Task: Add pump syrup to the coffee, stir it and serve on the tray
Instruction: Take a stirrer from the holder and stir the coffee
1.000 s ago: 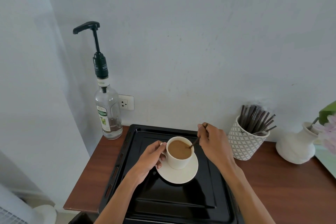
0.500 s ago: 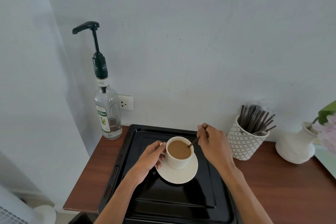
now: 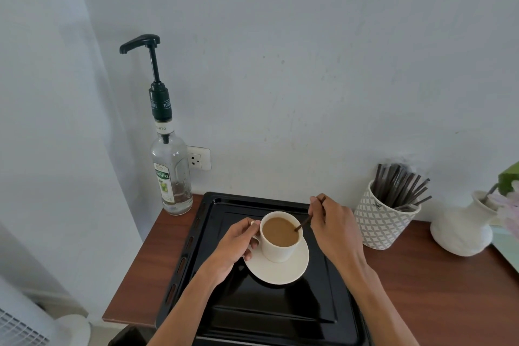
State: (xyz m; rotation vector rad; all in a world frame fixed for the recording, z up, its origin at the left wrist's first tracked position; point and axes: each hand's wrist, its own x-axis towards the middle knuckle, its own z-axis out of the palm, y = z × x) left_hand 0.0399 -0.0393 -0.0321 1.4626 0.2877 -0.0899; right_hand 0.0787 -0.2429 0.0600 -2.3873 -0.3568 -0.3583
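Observation:
A white cup (image 3: 276, 251) full of milky coffee (image 3: 280, 231) stands on a white saucer (image 3: 280, 272) in the middle of a black tray (image 3: 252, 314). My left hand (image 3: 236, 246) grips the cup's handle on its left side. My right hand (image 3: 334, 226) pinches a thin dark stir stick (image 3: 304, 222) whose lower end dips into the coffee at the cup's right rim. A clear syrup bottle (image 3: 171, 174) with a tall black pump (image 3: 140, 43) stands at the table's back left corner, apart from both hands.
A patterned white pot (image 3: 379, 222) holding several dark stir sticks stands right of the tray. A white vase (image 3: 463, 229) with flowers is at the far right. The wooden table (image 3: 449, 289) ends at the left and front; a wall socket (image 3: 199, 159) sits behind the bottle.
The stir stick's tip has shifted slightly within the coffee, toward the cup's right rim. My left hand keeps its hold on the cup handle.

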